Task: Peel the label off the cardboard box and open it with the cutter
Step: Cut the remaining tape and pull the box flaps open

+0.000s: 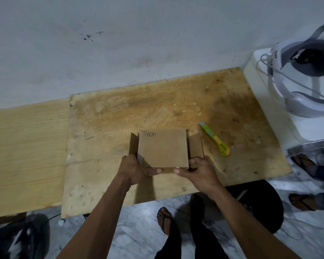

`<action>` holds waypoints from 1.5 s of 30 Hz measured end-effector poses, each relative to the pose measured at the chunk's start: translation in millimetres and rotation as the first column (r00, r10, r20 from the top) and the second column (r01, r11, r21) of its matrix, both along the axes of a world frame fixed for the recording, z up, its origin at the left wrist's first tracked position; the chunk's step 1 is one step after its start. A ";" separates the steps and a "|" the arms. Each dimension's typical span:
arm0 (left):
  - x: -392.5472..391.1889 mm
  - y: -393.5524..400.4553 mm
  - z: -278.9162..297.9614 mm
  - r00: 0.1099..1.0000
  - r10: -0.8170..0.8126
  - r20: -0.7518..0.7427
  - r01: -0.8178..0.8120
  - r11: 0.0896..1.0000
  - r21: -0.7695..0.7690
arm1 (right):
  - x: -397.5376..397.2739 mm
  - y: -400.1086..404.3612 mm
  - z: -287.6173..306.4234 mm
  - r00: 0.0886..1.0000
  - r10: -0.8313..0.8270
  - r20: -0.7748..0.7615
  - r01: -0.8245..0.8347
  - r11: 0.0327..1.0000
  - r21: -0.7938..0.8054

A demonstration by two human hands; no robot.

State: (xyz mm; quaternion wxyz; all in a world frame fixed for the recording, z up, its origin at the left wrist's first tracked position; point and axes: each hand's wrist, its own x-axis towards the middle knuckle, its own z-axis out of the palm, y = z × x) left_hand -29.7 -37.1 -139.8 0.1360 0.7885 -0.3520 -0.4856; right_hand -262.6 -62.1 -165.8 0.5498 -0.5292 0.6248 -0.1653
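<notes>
A small brown cardboard box (pixel 163 146) stands on the plywood table (pixel 120 118), with "Tisan." handwritten on its top flap. Its two side flaps stick up at the left and right. My left hand (pixel 137 171) grips the box's near left corner, thumb along the front edge. My right hand (pixel 198 170) grips the near right corner, thumb on the front edge. A green and yellow cutter (pixel 216 140) lies on the table just right of the box, untouched, its blade end pointing away from me. No label shows on the box.
A white unit (pixel 266 94) with a headset and cables on it stands at the right edge of the table. The wall runs close behind. Feet in sandals (pixel 303 163) are on the marble floor at the right; a dark bag (pixel 19 238) lies lower left.
</notes>
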 end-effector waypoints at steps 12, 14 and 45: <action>-3.9 -0.2 13.7 0.966 0.200 -0.164 -0.208 0.977 -0.035 | -1.6 -3.7 3.9 1.000 -0.014 0.017 0.016 0.993 -0.115; -3.2 -0.8 17.7 0.961 0.224 -0.161 -0.234 0.971 -0.048 | -1.7 -3.3 0.7 0.998 -0.053 0.042 0.056 0.995 -0.078; -3.5 11.6 -0.9 0.855 0.510 -0.097 -0.509 0.860 0.034 | 3.3 -10.6 5.4 0.976 -0.188 -0.111 0.195 0.979 0.052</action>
